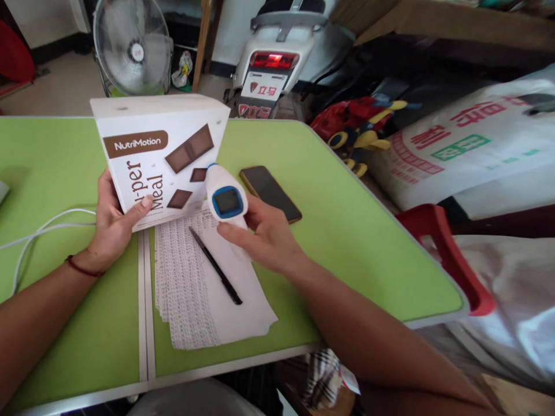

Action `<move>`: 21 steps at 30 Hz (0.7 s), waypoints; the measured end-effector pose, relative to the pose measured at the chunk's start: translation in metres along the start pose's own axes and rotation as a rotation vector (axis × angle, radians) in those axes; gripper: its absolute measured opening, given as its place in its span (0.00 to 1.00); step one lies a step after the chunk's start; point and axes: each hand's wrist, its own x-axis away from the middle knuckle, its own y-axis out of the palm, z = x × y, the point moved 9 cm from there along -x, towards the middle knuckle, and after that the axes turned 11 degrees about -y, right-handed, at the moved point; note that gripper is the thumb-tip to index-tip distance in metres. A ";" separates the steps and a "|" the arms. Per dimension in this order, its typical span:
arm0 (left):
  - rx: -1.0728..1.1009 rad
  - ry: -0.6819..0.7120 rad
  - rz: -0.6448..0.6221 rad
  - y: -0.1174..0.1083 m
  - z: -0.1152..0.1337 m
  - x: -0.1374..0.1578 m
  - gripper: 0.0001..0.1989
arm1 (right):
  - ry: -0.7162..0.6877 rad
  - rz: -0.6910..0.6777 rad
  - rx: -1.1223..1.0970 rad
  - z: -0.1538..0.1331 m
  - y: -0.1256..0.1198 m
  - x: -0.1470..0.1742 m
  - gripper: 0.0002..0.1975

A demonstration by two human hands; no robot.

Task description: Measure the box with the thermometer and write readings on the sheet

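Note:
My left hand (115,216) grips a white cardboard box (143,124) by its lower left corner, thumb on the printed front, box tilted above the table. My right hand (266,231) is wrapped round the handle of a white and blue infrared thermometer (227,196). Its small screen looks dark and faces me, and its front end points at the box's right side, touching or very close; I cannot tell which. Beneath both lie sheets of handwritten paper (234,312), with a black pen (215,264) across them. The box hides the top of the sheets.
A phone (271,193) lies on the green folding table (347,248) beyond my right hand. White cables (47,226) run in from the left. Behind the table stand a fan (134,52) and a white scooter (277,43). A red stool (451,260) and white sacks (472,138) are at the right.

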 end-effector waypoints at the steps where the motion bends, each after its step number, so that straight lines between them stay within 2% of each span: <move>1: -0.023 0.030 -0.006 -0.001 -0.001 -0.003 0.32 | 0.036 -0.070 0.125 0.005 -0.001 -0.002 0.17; 5: -0.047 0.049 -0.034 -0.001 -0.004 -0.007 0.30 | 0.128 -0.290 0.667 0.020 -0.008 -0.002 0.18; 9: -0.092 0.073 -0.088 0.007 -0.001 -0.005 0.27 | 0.179 -0.410 0.959 0.034 -0.007 0.001 0.20; 16: -0.079 0.194 -0.081 0.003 0.000 -0.007 0.22 | 0.289 -0.551 1.029 0.052 -0.002 0.004 0.22; 19: -0.119 0.279 -0.096 0.003 0.002 -0.006 0.23 | 0.288 -0.558 1.053 0.049 -0.002 0.003 0.22; 21: -0.153 0.333 -0.090 0.002 0.004 -0.005 0.27 | 0.252 -0.524 1.069 0.043 -0.003 0.002 0.23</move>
